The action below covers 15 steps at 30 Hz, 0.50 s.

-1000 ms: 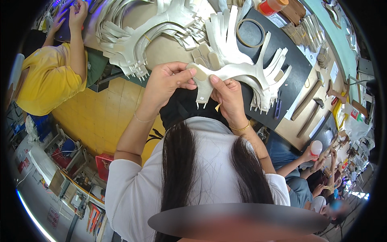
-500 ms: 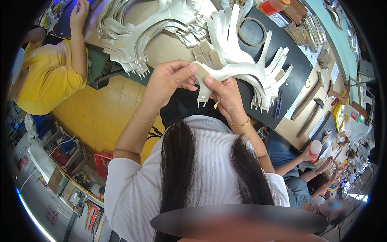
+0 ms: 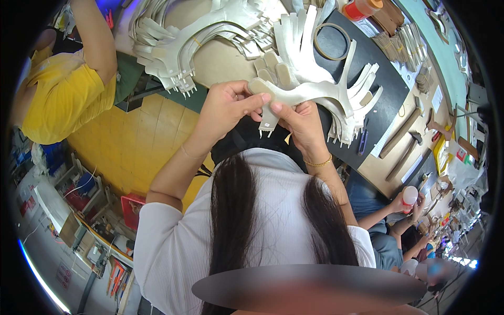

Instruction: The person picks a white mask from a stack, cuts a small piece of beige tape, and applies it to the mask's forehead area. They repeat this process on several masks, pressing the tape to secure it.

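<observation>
A cream leather piece (image 3: 310,90) with curved, branching arms is held up in both my hands above the near edge of the table. My left hand (image 3: 229,108) pinches its rounded left end, thumb on top of a tan, padded-looking tab (image 3: 258,85). Close beside it, my right hand (image 3: 303,126) grips the same piece, thumb on top and fingers underneath. A short end with thin prongs (image 3: 268,122) hangs down between the hands. The leather's far arms lie over a stack of similar cream pieces (image 3: 294,44) on the black mat.
Another pile of cream pieces (image 3: 173,58) lies at the left. A tape roll (image 3: 315,44), a blue-handled tool (image 3: 363,140) and hammers (image 3: 403,125) are to the right. A person in a yellow shirt (image 3: 65,102) works at left; another person's hand holds a jar (image 3: 410,197).
My left thumb has moved right along the tab, toward my right thumb. A small yellowish strip below my right hand is now mostly hidden. The yellow-shirted person's arm has shifted upward.
</observation>
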Each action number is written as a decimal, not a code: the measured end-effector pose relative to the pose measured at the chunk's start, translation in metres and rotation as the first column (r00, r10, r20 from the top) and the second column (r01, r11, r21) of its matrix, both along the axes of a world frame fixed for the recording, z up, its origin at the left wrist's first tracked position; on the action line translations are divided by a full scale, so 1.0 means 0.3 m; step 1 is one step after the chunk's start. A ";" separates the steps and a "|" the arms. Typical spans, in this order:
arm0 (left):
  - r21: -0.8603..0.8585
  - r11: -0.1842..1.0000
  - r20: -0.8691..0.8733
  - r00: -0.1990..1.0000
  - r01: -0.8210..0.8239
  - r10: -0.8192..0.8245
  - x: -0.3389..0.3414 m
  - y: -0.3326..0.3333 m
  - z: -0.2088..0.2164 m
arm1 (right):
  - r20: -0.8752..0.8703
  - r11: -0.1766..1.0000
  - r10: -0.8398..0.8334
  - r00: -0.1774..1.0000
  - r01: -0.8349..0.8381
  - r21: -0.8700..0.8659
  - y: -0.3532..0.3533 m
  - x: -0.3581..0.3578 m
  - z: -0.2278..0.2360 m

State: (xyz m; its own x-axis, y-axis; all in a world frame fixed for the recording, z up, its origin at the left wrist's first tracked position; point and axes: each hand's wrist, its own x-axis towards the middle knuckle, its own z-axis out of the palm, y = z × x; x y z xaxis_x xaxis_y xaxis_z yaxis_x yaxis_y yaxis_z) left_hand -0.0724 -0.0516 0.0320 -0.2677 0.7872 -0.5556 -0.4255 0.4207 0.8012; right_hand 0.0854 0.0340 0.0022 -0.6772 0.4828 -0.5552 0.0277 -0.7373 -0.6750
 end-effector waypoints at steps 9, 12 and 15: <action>-0.009 1.000 0.038 0.999 0.012 -0.012 -0.006 0.003 -0.003 | -0.008 1.000 0.002 1.000 -0.002 0.001 0.003 0.001 0.004; -0.006 1.000 0.040 0.999 0.011 -0.011 -0.007 0.004 -0.002 | -0.014 1.000 0.018 1.000 -0.017 0.006 0.005 -0.003 0.006; -0.019 0.999 0.037 0.999 0.033 -0.032 -0.011 0.008 -0.001 | -0.015 1.000 0.026 1.000 -0.026 -0.002 0.015 0.000 0.004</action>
